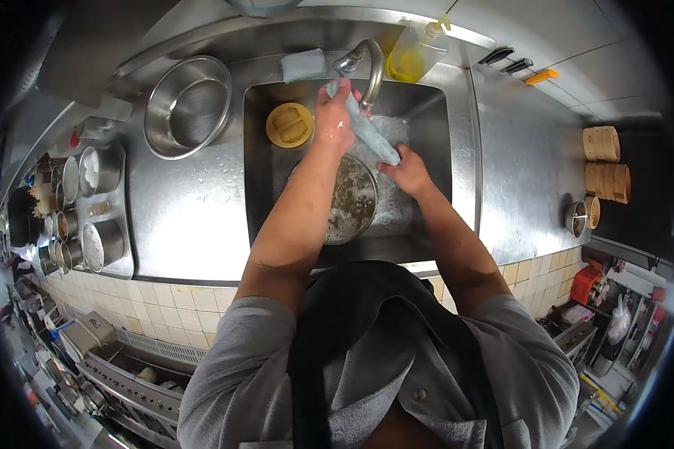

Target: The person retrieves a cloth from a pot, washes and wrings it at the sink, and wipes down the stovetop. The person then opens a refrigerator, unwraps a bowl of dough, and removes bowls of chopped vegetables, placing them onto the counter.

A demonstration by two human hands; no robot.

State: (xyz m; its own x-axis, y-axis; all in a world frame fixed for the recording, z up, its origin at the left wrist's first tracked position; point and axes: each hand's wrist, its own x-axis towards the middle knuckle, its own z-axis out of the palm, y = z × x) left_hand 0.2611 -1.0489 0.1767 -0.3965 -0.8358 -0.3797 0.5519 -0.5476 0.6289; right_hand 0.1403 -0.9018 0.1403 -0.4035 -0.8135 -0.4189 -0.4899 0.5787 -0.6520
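We hold a pale blue-grey cloth (370, 135) near the upper middle of the frame, stretched slantwise over the sink (430, 120); our left hand (335, 123) is wrapped round its upper end, with the fingers curled close; our right hand (410, 172) grips its lower end between thumb and fingers, a narrow hold; the curved faucet (377, 71) comes down beside the cloth, though we cannot tell whether the two touch; below our hands, at the centre, a round bowl (377, 202) of murky, bubbly liquid (350, 196) sits in the sink, partly hidden by our left forearm; left of that forearm we see a yellow round object (290, 125); a folded cloth (304, 66) lies behind the sink at the top; a large metal basin (189, 107) rests on the counter (180, 202), upper left; a bottle of yellow liquid (419, 56) stands upper right.
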